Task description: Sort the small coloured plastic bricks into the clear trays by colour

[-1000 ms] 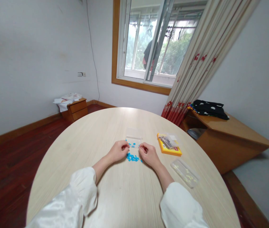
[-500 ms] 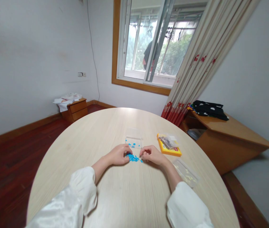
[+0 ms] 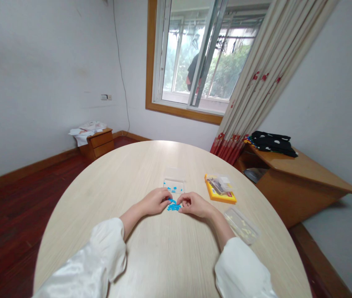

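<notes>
A small heap of blue pieces point(image 3: 173, 206) lies on the pale round table point(image 3: 169, 256) between my two hands. At its left edge, my left hand point(image 3: 157, 201) has thumb and fingertips brought together on a small blue piece point(image 3: 171, 200). From the right, my right hand point(image 3: 194, 204) touches the heap, its fingers curved and its thumb a little apart from them. Just beyond the hands stands a clear plastic box point(image 3: 179, 184) with its lid tipped back and several blue pieces in it. The exact shape of the pieces is too small to make out.
A yellow box point(image 3: 222, 197) with a clear case point(image 3: 223, 184) on top sits to the right. Nearer my right forearm lies a clear tray point(image 3: 240, 225) of pale yellow pieces. Behind the table are a window, a curtain point(image 3: 250, 91) and wooden furniture point(image 3: 300, 182).
My right hand has moved left onto the edge of the blue heap. The left fingertips have drawn closer together, and the heap is more compact.
</notes>
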`<state>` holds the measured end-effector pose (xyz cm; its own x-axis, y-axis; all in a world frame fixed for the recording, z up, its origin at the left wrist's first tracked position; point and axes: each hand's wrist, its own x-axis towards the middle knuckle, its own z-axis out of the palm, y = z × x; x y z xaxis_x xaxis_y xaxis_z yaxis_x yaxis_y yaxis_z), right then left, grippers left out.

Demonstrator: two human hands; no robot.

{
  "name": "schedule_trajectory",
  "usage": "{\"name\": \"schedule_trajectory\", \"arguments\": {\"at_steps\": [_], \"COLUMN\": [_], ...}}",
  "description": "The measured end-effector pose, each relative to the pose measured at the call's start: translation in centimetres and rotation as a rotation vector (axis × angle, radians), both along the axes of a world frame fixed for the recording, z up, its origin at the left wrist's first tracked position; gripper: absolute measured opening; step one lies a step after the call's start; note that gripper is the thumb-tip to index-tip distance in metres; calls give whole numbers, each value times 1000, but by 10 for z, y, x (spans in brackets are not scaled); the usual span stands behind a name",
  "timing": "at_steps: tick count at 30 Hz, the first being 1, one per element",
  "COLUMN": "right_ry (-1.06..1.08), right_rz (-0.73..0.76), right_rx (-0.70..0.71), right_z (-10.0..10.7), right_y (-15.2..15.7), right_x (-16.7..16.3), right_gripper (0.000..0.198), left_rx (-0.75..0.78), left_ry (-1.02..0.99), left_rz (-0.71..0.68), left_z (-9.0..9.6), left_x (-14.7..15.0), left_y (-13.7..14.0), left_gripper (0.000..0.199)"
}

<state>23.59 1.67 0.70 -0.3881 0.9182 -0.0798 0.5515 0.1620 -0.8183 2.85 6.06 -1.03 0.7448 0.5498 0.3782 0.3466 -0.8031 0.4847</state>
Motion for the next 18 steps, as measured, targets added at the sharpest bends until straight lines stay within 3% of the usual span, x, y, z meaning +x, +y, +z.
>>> {"name": "schedule_trajectory", "arguments": {"at_steps": [6, 12, 18], "right_ry": [-48, 10, -50], "right_rz": [-10, -39, -37], "right_rx": [81, 61, 84], "right_z": [-8, -9, -11], "right_y": [3, 3, 4], "right_x": [3, 3, 3], "right_gripper": [13, 18, 17], "left_rx": [-26, -60, -11], "left_ry": [-16, -57, -191], "left_rz": [8, 37, 189], "left_z": [-3, -2, -2], "left_x": [1, 1, 1], "left_y": [2, 1, 4], "left_gripper": [11, 9, 14]}}
